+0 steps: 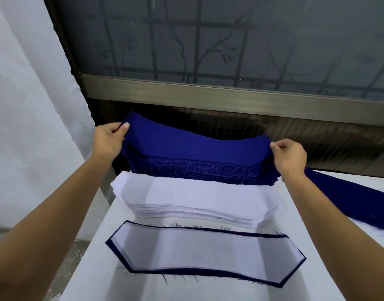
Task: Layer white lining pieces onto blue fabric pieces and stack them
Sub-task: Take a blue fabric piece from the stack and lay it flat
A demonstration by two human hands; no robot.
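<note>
Fingers (125, 126) on the left hand (107, 139) pinch one end of the top blue piece (197, 142), with the thumb on top. The right hand (290, 156) pinches the other end the same way. Both hands are closed on the cloth. The blue piece hangs between them and sags a bit in the middle, just above the blue pile (193, 171) at the far edge of the bench (93, 270). The white pile (197, 197) sits right up against the front of the blue pile. Nearest to the person lies one done pair (204, 253). It is a blue piece with a white piece on top, and a thin blue edge shows all round.

I think the blue piece needs to come over the white pile and down onto the done pair. Some things could go wrong. The cut edges are fuzzy with loose threads, so a second blue piece could cling and come along. The cloth is floppy, so it could fold or land crooked if one hand drops first. If it drags low, it could push the white pile out of line. It could also slide the white top of the done pair off its blue piece.
</note>
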